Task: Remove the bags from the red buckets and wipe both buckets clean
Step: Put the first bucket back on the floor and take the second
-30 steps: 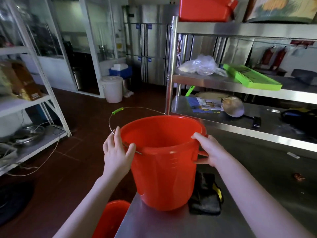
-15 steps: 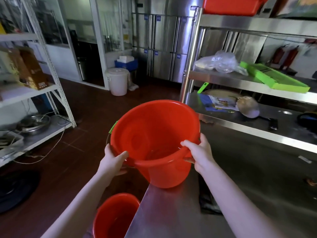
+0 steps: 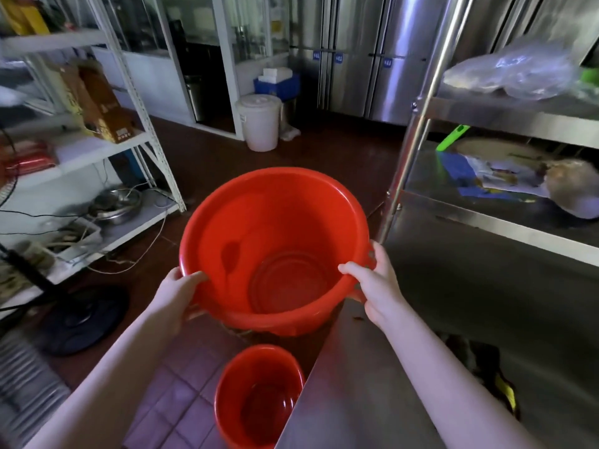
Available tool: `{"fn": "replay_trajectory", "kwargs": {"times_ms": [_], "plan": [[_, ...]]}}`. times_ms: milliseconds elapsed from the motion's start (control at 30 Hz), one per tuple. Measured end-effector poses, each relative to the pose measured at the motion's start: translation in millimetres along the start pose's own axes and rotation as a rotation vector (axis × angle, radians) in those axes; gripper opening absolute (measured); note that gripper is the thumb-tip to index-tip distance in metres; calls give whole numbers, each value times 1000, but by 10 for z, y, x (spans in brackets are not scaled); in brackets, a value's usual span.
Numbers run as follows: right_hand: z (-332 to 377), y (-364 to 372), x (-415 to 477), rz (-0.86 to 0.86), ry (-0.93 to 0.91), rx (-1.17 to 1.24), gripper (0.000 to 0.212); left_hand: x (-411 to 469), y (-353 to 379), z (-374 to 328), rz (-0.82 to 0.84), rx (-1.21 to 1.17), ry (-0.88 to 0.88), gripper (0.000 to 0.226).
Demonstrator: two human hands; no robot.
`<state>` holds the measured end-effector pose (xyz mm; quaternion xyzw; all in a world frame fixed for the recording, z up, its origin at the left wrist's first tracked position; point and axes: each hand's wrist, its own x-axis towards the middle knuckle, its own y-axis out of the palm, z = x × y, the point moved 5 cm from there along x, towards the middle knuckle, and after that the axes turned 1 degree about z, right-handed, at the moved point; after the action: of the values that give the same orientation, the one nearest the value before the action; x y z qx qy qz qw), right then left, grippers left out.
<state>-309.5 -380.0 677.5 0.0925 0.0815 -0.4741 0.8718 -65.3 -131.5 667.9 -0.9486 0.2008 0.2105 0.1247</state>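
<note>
I see a red bucket (image 3: 275, 251) held in the centre of the frame, tilted so its open mouth faces the camera and its bare inside and ridged bottom show. My left hand (image 3: 176, 294) clamps the rim at the lower left, thumb hooked over the edge and fingers hidden behind the wall. My right hand (image 3: 376, 281) grips the rim at the right, thumb lying along the lip and the palm wrapped around the outside by the handle lug. The bucket hangs past the left edge of the steel table (image 3: 421, 367), which fills the lower right of the frame; I cannot tell whether its base touches the table's edge.

Below it, at the bottom centre, a second red bucket (image 3: 259, 396) stands upright on the tiled floor (image 3: 181, 393), just beside the table's edge, its inside also empty of any bag. A dark cloth (image 3: 486, 367) with a yellow patch lies on the table near my right forearm. In the upper middle, a white lidded pail (image 3: 259, 121) stands on the floor, well apart from both buckets.
</note>
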Motion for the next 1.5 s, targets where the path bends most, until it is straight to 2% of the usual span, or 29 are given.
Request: {"fn": "replay_trajectory", "kwargs": {"times_ms": [300,533,733,933,1100,1233,1333,1500], "plan": [[-383,741,574,16,128,-89,65,1110,-274,278,90,-28,-101,34],[-669,1378,990,-127,166,-106,63,2246,-401,281,212,-33,-180,53],[-950,1623,1291,-215,278,-199,62,2843,-394,437,297,10,-239,31],[-1435,1570,1616,-286,435,-146,63,3223,-177,865,296,21,-276,31],[-2114,1432,2096,-284,525,-160,76,3638,80,1403,182,-54,-286,30],[-2805,1304,2568,-310,544,-144,74,4121,379,1980,237,-104,-298,33],[-3389,1208,2896,-326,545,-150,75,4490,597,2475,244,-126,-334,17],[-4310,1085,3274,-357,580,-145,73,5021,882,3194,275,-62,-360,28]]}}
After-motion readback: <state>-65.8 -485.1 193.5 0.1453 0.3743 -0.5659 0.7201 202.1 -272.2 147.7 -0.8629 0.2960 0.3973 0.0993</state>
